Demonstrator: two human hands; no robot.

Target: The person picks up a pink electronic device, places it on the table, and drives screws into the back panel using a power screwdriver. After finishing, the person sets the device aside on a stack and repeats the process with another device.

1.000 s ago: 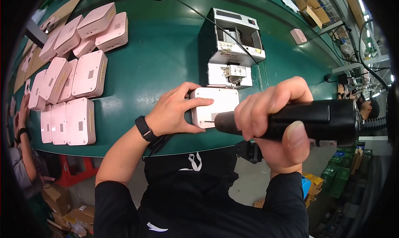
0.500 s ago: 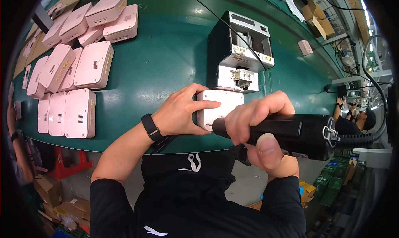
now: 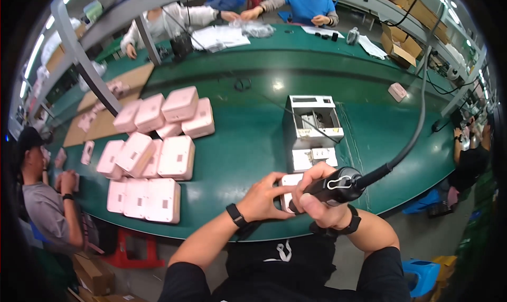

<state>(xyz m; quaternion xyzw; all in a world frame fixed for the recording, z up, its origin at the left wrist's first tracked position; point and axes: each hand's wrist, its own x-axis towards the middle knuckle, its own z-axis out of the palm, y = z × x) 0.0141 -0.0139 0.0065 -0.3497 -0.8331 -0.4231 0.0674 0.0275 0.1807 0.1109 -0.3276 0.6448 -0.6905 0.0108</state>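
Note:
A pale plastic box [image 3: 287,181] with rounded corners lies on the bench at its near edge. My left hand [image 3: 262,199] grips its left side, thumb and fingers spread around it. In my right hand [image 3: 317,199] is a black electric screwdriver [image 3: 340,185], its cable end up and its tip toward the box's near edge; the tip is hidden behind my hand. Just beyond the box stands a black and silver screw feeder [image 3: 315,138].
Several similar pink boxes [image 3: 177,157] are grouped at left, some stacked. The screwdriver's cable [image 3: 417,141] arcs upward at right. A small pink part [image 3: 397,92] lies at the far right of the green bench [image 3: 237,159]. Other people sit at left, right and across.
The view has tilted up, so the bench things sit lower and people across appear. The screwdriver has swung from nearly lying over to more upright. Both hands keep their holds.

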